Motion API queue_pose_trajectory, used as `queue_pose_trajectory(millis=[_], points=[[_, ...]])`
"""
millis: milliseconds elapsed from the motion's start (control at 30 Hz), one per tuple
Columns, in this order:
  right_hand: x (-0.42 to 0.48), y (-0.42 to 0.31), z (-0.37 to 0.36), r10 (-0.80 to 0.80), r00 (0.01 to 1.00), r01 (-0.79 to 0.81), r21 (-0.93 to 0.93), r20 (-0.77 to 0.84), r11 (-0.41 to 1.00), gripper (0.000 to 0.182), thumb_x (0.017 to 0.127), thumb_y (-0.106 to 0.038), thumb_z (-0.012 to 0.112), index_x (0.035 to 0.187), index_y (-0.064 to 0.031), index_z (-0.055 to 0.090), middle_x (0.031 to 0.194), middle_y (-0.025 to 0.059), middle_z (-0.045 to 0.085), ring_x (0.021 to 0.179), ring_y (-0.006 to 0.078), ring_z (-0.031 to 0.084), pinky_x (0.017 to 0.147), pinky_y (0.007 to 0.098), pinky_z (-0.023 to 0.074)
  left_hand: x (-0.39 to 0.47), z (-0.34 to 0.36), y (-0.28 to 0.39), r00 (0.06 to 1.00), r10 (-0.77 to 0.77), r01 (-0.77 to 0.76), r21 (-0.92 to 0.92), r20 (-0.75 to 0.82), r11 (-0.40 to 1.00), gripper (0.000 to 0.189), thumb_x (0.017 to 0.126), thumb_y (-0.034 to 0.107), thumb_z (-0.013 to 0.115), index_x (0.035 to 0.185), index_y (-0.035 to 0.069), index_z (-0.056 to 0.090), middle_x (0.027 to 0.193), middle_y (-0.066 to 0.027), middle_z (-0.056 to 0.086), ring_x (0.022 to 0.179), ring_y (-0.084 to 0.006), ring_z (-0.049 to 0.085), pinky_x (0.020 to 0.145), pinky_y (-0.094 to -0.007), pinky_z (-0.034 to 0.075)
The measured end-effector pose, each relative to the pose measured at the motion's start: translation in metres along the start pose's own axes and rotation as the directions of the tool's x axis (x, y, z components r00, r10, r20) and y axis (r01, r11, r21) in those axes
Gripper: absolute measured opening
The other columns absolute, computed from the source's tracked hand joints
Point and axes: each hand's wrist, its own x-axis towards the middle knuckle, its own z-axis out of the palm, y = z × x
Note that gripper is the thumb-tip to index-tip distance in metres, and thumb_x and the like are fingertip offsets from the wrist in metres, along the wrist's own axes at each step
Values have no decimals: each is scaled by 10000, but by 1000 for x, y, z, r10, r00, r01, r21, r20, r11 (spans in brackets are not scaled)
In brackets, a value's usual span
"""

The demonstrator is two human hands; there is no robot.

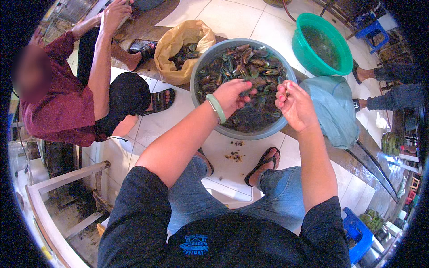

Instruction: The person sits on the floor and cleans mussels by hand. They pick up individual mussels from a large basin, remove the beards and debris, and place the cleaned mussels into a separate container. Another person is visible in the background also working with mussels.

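A wide grey plastic tub (195, 115) stands on the floor between my feet, heaped with green-lipped mussels (248, 63) in dark water. Over its middle, my left hand (234, 97) is curled around a dark mussel (247, 91), partly hidden by the fingers. A pale green bangle (216, 108) circles that wrist. At the tub's right rim my right hand (296, 107) is raised, thumb and fingertips pinched together. A small brownish speck shows at those fingertips; whether they grip something is too small to tell.
A yellowish sack (164, 63) holding mussels touches the tub's far left side. To the right lie a blue-green plastic bag (330, 107) and a green basin (298, 50) of murky water. Another person (60, 114) sits at left. Brown debris (234, 156) spots the tiles before my feet.
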Motion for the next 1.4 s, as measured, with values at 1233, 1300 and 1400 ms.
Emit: queue_pose_trajectory(millis=[1233, 1300, 1400], points=[[68, 204, -85, -29, 982, -185, -946, -184, -265, 743, 806, -311, 649, 1402, -131, 245, 1216, 259, 490, 1085, 387, 525, 910, 453, 436, -1, -26, 70, 844, 295, -399, -157, -448, 903, 398, 869, 406, 563, 1120, 113, 465, 1060, -78, 557, 893, -235, 572, 740, -349, 456], [67, 201, -89, -14, 998, -70, -962, -68, -264, 736, 809, -309, 645, 1403, -134, 247, 1209, 259, 501, 1084, 384, 528, 903, 451, 440, -1, -29, 70, 853, 288, -387, -158, -435, 908, 397, 867, 395, 569, 1127, 114, 464, 1064, -80, 559, 881, -231, 575, 737, -344, 457], [68, 175, -93, 134, 972, -151, -947, -195, -283, 713, 806, -258, 633, 1397, -139, 252, 1069, 239, 591, 999, 391, 573, 874, 453, 453, -1, -27, 64, 853, 282, -376, -142, -440, 916, 367, 868, 367, 575, 1118, 121, 466, 1043, -81, 562, 862, -225, 579, 720, -341, 461]])
